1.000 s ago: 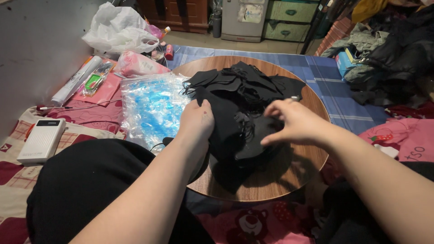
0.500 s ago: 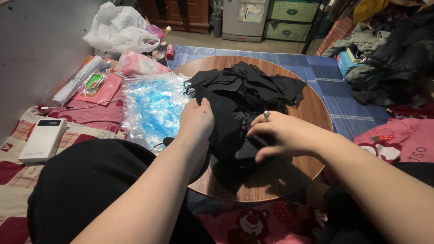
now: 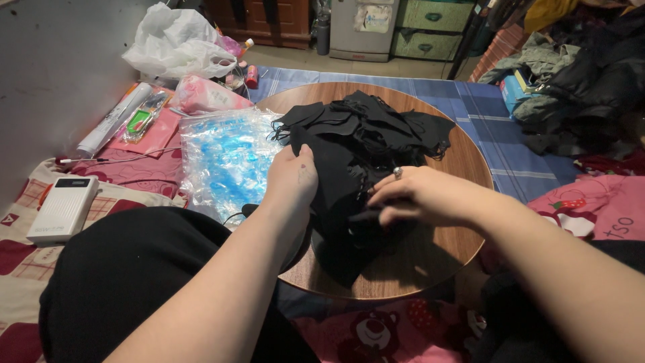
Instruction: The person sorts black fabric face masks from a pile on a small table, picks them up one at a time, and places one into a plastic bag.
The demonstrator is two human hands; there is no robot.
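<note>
A heap of black fabric pieces (image 3: 366, 134) lies on a round wooden table (image 3: 437, 249). My left hand (image 3: 290, 180) grips the near left edge of one black piece (image 3: 336, 195) that hangs over the table's front. My right hand (image 3: 420, 196), with a ring on one finger, pinches the same piece from the right, fingers pointing left. The fingertips of both hands are partly buried in the cloth.
A crinkled clear and blue plastic bag (image 3: 225, 158) lies left of the table. A white power bank (image 3: 62, 210) rests on the checked cloth at far left. White plastic bag (image 3: 176, 42), pink packets (image 3: 205, 95), dark clothes pile (image 3: 591, 87) at right.
My right hand has moved down and left, from above the cloth to pinching it beside my left hand. The left hand has stayed in place.
</note>
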